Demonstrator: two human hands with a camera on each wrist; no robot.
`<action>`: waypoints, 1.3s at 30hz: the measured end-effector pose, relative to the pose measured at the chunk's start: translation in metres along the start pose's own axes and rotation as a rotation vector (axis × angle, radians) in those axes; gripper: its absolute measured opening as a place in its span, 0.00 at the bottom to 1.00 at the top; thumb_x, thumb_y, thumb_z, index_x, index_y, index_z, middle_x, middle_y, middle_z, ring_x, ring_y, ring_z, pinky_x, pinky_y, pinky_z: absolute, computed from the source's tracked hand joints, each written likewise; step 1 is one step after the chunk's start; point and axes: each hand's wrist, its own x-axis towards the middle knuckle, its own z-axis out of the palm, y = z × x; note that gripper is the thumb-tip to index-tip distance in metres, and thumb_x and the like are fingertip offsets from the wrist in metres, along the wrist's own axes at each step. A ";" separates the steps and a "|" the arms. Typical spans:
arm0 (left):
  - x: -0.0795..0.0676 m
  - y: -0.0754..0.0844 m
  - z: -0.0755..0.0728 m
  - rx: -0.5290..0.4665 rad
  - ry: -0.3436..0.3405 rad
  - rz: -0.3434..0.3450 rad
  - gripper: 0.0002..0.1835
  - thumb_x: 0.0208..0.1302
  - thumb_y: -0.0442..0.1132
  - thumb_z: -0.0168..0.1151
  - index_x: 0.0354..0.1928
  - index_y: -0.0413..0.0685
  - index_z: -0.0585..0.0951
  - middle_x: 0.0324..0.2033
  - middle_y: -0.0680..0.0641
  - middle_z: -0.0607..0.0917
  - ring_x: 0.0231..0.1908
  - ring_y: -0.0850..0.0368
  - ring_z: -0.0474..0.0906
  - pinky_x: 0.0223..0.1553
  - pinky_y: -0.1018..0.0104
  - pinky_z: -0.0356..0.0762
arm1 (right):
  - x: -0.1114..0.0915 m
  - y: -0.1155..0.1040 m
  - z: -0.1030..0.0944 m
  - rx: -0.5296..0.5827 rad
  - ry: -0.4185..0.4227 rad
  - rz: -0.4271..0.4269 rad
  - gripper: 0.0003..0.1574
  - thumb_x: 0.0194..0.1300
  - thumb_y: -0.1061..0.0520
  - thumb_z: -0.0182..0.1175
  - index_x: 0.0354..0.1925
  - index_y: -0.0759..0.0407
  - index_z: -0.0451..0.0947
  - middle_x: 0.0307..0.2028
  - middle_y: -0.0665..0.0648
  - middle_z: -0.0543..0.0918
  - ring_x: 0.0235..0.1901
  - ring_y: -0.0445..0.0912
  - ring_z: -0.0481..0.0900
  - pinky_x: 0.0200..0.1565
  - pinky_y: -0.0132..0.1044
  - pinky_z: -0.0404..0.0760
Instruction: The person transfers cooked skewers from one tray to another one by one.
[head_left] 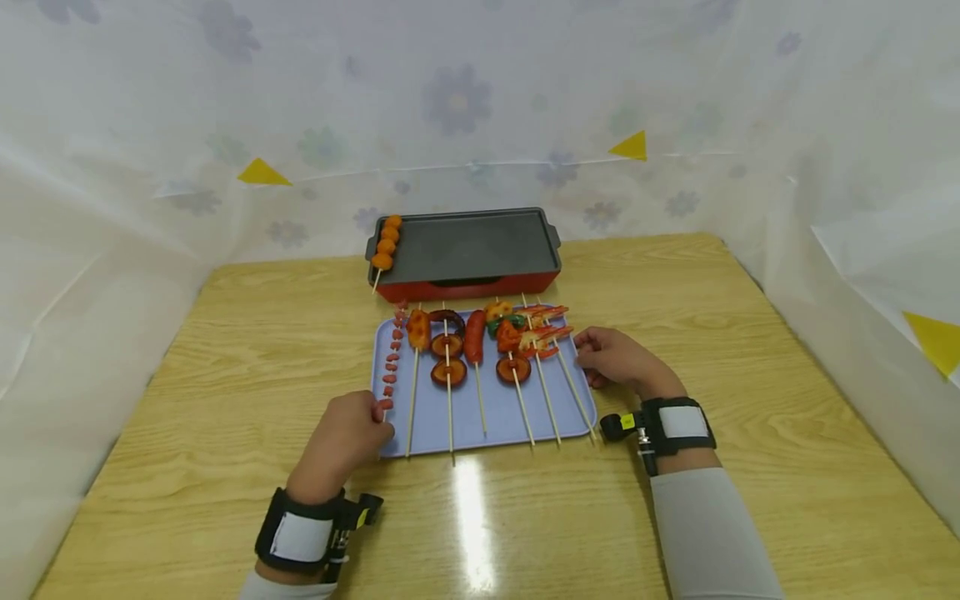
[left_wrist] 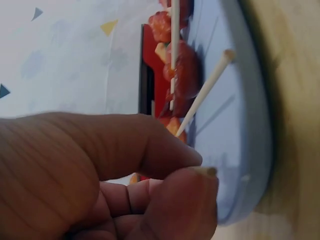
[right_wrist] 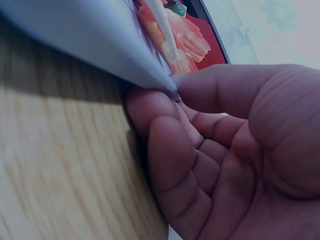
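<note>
A light-blue tray (head_left: pixel 495 417) lies on the table with several food skewers across it. My left hand (head_left: pixel 341 437), at the tray's left front corner, pinches the stick end of the leftmost skewer of small red pieces (head_left: pixel 392 357). In the left wrist view that stick end (left_wrist: pixel 211 171) pokes out between thumb and finger. At the tray's right side my right hand (head_left: pixel 618 362) grips the rim between thumb and fingers, clear in the right wrist view by the tray edge (right_wrist: pixel 125 60). Nearest this hand are the shrimp skewers (head_left: pixel 543 337).
Behind the tray stands a red grill (head_left: pixel 465 289) with a dark plate (head_left: pixel 472 246). A skewer of orange balls (head_left: pixel 387 242) lies along its left end, stick toward the front. A sausage skewer (head_left: pixel 474 337) and mushroom skewers (head_left: pixel 447 372) fill the tray's middle. White curtains surround the wooden table (head_left: pixel 225 375).
</note>
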 end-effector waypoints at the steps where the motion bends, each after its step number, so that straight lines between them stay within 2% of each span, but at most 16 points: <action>1: 0.001 0.000 0.001 0.003 -0.002 -0.001 0.08 0.53 0.29 0.63 0.22 0.41 0.73 0.18 0.47 0.72 0.19 0.54 0.68 0.20 0.65 0.62 | 0.000 -0.001 0.000 -0.001 0.000 -0.001 0.21 0.71 0.62 0.53 0.58 0.69 0.66 0.35 0.59 0.75 0.25 0.46 0.75 0.29 0.38 0.79; 7: 0.002 0.001 0.009 0.005 0.000 0.003 0.09 0.52 0.29 0.65 0.20 0.42 0.74 0.17 0.47 0.73 0.17 0.54 0.69 0.19 0.66 0.62 | 0.001 0.000 0.001 -0.011 0.005 0.000 0.21 0.71 0.62 0.53 0.58 0.70 0.67 0.35 0.59 0.75 0.25 0.46 0.76 0.29 0.38 0.79; 14: 0.003 0.005 0.017 0.064 0.002 0.034 0.10 0.52 0.30 0.65 0.18 0.43 0.74 0.16 0.48 0.72 0.18 0.55 0.68 0.19 0.67 0.61 | -0.002 0.000 0.000 -0.012 0.007 0.016 0.21 0.71 0.61 0.54 0.58 0.68 0.67 0.36 0.60 0.75 0.26 0.47 0.76 0.30 0.38 0.79; 26: 0.003 0.010 0.022 0.073 0.030 0.062 0.12 0.51 0.31 0.66 0.18 0.44 0.73 0.14 0.50 0.70 0.16 0.56 0.67 0.18 0.67 0.58 | -0.003 -0.002 -0.002 -0.001 -0.003 0.005 0.22 0.71 0.61 0.54 0.59 0.70 0.66 0.35 0.59 0.75 0.27 0.46 0.75 0.29 0.37 0.78; 34: 0.003 0.007 0.020 0.082 0.024 0.061 0.12 0.52 0.33 0.66 0.18 0.45 0.73 0.14 0.51 0.68 0.16 0.56 0.66 0.19 0.67 0.57 | 0.001 -0.002 -0.001 -0.006 -0.001 0.015 0.21 0.71 0.60 0.53 0.58 0.68 0.66 0.36 0.60 0.75 0.27 0.47 0.76 0.30 0.38 0.79; 39: 0.004 0.004 0.016 0.044 0.077 0.090 0.11 0.57 0.36 0.66 0.22 0.45 0.75 0.17 0.50 0.72 0.19 0.56 0.68 0.20 0.65 0.61 | 0.002 -0.001 -0.001 -0.014 0.004 0.023 0.20 0.71 0.60 0.53 0.58 0.68 0.67 0.36 0.60 0.75 0.27 0.48 0.76 0.30 0.38 0.79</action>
